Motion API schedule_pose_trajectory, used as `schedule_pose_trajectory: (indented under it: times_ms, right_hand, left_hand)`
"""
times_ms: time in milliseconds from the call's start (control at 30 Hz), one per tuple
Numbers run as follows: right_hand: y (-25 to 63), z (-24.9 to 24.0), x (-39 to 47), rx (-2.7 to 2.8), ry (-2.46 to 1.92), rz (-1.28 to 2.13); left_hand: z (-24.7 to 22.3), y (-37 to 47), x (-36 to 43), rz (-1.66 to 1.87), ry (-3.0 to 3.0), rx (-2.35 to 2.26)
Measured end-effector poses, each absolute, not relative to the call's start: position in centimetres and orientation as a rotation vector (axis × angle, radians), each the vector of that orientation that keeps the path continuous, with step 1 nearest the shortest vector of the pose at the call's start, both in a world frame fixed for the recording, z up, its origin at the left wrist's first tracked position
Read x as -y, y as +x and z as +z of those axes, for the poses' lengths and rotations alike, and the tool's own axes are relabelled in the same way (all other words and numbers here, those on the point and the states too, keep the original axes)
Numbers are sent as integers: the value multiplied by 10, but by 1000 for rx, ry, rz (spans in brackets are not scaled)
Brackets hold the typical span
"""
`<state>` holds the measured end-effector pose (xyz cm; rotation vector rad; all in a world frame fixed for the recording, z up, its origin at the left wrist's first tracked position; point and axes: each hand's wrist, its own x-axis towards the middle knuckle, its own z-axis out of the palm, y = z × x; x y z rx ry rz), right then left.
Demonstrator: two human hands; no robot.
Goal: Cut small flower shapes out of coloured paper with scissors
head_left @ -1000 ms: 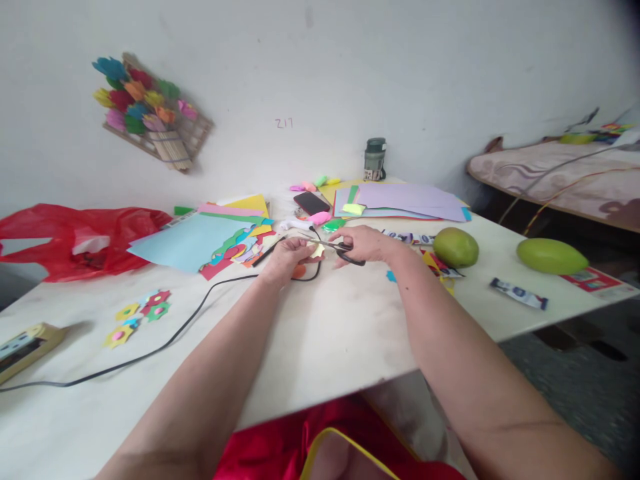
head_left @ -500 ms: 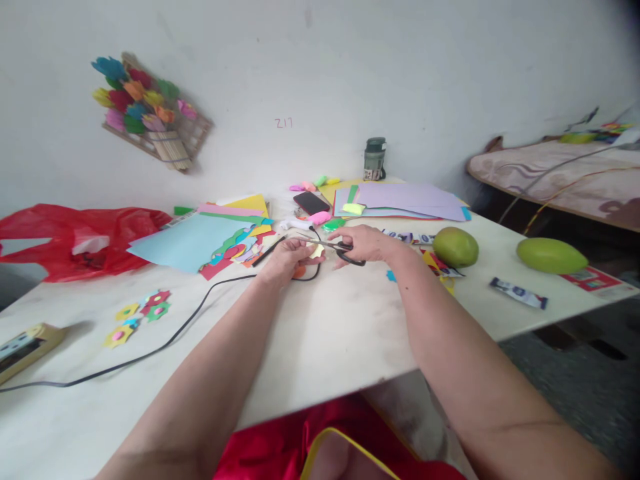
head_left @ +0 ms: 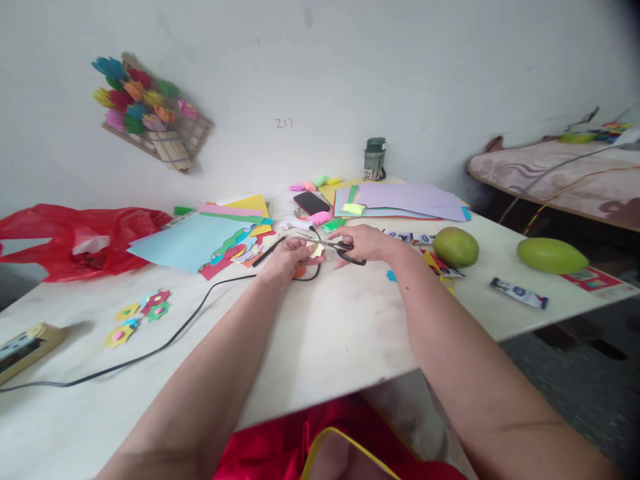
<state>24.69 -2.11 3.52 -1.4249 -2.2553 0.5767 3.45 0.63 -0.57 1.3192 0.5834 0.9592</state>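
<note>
Over the middle of the white table (head_left: 330, 333), my left hand (head_left: 286, 260) pinches a small pale yellow piece of paper (head_left: 317, 250). My right hand (head_left: 364, 243) grips a pair of scissors (head_left: 345, 250) by the dark handles, with the blades pointing left at the paper. Both hands are close together, fingers closed. Beyond them lie a white glue gun (head_left: 295, 225) and lumps of pink clay (head_left: 320, 218) and green clay (head_left: 334, 225). Coloured paper scraps (head_left: 235, 250) are heaped left of my left hand. An orange piece (head_left: 299, 272) shows beneath it.
A black cord (head_left: 200, 308) crosses the table to a power strip (head_left: 27, 347). Paper flowers (head_left: 150, 307) lie at left, near a red plastic bag (head_left: 125, 233). At right are two green fruits (head_left: 455, 247), a tube (head_left: 519, 293) and stacked paper (head_left: 410, 200). A phone (head_left: 311, 203) lies behind.
</note>
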Motion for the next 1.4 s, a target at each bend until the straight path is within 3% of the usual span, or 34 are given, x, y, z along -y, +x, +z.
schedule_pose_trajectory:
  times_ms: [533, 1100, 1400]
  right_hand:
    - [247, 35, 21, 2268, -1374, 634]
    - [247, 43, 29, 2008, -1382, 1175]
    - [244, 42, 28, 1903, -1389, 1277]
  left_hand:
    - [-9, 35, -7, 933, 1324, -569]
    - [-4, 40, -3, 973, 1220, -589]
    - [-2, 41, -1, 953, 1224, -594]
